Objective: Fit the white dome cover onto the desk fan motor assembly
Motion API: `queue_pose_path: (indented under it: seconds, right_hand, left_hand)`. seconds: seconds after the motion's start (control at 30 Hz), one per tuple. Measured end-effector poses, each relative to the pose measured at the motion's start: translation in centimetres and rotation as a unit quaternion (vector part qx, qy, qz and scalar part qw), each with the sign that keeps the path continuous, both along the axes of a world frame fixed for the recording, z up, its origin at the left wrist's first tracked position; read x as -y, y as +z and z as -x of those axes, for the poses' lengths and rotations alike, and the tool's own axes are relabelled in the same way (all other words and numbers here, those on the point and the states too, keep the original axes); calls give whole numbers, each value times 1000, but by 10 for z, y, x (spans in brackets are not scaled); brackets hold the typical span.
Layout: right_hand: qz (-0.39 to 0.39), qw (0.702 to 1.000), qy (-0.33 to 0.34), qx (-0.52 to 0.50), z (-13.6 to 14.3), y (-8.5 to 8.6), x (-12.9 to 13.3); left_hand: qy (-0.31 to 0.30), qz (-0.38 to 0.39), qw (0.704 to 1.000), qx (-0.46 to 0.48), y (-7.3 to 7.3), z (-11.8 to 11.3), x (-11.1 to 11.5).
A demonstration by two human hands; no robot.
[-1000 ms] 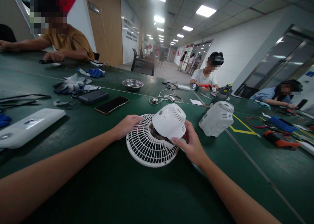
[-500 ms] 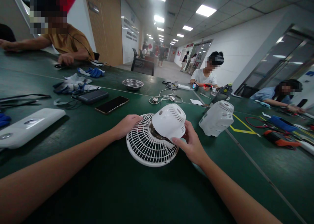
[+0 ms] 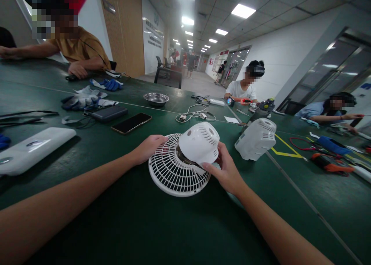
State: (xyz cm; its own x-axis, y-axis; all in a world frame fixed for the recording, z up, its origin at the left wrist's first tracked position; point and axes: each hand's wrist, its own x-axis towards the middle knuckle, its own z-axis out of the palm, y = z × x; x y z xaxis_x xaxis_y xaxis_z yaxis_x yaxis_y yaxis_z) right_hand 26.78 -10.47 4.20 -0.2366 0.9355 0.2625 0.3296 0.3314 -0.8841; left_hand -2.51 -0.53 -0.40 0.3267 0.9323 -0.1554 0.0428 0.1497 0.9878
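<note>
- At the hands, almost nothing has been changed since the earlier frame; at the far right, a co-worker's forearm [image 3: 330, 118] has been raised.
- The white fan grille [image 3: 175, 176] is held between the hands at the bench [image 3: 145, 226], its left far rim pinched by the left hand [image 3: 147, 149].
- The white housing [image 3: 198, 142], tilted over the grille's middle, is grasped at its right side by the right hand [image 3: 226, 168].
</note>
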Motion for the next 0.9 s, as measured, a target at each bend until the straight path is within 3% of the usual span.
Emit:
queue_pose_path:
  seconds: [0.63,0.9]
  right_hand:
    - [6,999,14,44,-2,0,-1]
    - [7,999,15,45,-1,2,0]
  left_hand:
    - [-1,7,1000,-13,0,1,-1]
    - [8,13,1000,-10,9,-2,6]
